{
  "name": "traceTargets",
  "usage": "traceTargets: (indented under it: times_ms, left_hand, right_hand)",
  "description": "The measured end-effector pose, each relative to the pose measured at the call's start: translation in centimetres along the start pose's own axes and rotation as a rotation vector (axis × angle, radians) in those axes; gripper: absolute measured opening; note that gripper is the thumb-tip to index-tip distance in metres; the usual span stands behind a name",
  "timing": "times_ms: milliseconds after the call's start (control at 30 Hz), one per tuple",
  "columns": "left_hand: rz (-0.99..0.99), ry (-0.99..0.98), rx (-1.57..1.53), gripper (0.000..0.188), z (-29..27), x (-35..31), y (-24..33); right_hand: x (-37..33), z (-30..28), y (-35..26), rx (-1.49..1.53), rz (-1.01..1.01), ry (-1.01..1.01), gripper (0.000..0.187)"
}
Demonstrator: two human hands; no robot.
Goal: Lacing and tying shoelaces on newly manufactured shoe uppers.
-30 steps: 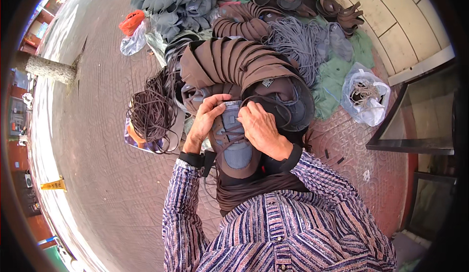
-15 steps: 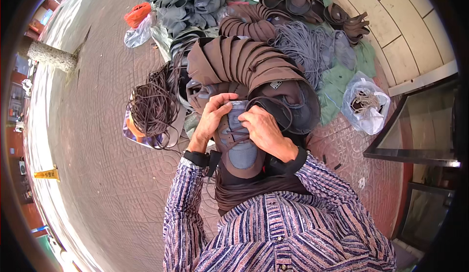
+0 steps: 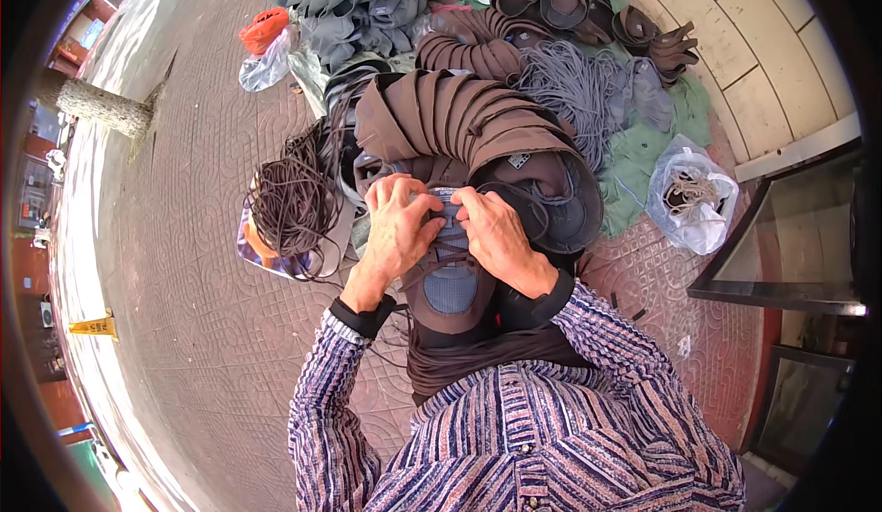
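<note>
A brown shoe upper [image 3: 456,317] with a blue-grey mesh toe lies in my lap, toe toward me. Dark brown shoelace [image 3: 448,261] crosses over its tongue in the lower eyelets. My left hand [image 3: 397,221] is closed on the upper's left eyelet edge, thumb and forefinger bent in beside the tongue. On the opposite edge my right hand [image 3: 492,233] pinches near the top of the tongue; whether lace is between those fingertips is hidden. Just beyond both hands arches a nested row of brown shoe uppers [image 3: 459,121].
Left of the row lies a tangle of brown laces [image 3: 292,198]. Farther off are grey laces [image 3: 571,85], a heap of grey uppers [image 3: 358,6] and more brown uppers [image 3: 473,52]. A clear plastic bag [image 3: 691,201] sits right, near a dark-framed glass panel [image 3: 781,227].
My left hand has turned over, back of the hand up, its fingers curling in at the eyelets. My right hand has risen slightly toward the top of the tongue.
</note>
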State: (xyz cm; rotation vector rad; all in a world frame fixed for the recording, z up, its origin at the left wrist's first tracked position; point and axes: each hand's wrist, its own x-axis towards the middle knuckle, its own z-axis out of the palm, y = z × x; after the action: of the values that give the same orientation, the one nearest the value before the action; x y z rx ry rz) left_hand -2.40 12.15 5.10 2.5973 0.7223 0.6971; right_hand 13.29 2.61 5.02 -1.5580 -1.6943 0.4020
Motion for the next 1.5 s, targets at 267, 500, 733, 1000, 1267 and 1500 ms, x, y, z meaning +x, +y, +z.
traceTargets:
  times_ms: [267, 500, 733, 1000, 1267, 1500]
  left_hand:
    - [0.108, -0.133, 0.874, 0.017, -9.4, -0.1, -6.1]
    - [-0.309, -0.048, 0.436, 0.027, -12.8, -3.6, -8.2]
    - [0.032, -0.103, 0.099, 0.026, -2.0, 0.5, 1.3]
    - [0.043, -0.255, 0.044, 0.009, -1.7, 1.2, 0.8]
    - [-0.121, -0.579, -0.29, 0.023, -5.6, 0.1, -3.0]
    - [-0.258, -0.79, -0.199, 0.008, -12.6, -0.4, -1.2]
  right_hand:
    - [1.0, -4.8, -0.4, 0.185, 0.185, 0.255, 0.019]
    - [-0.4, -4.8, 2.1, 0.212, 0.19, 0.136, 0.009]
    - [-0.8, -0.7, 1.7, 0.052, 0.055, -0.115, 0.009]
    - [0.4, -0.4, 3.7, 0.105, 0.083, -0.191, 0.008]
    - [1.9, -1.6, 2.3, 0.656, 0.526, -0.254, 0.013]
    - [5.1, -0.2, -1.1, 0.54, 0.336, -0.772, 0.025]
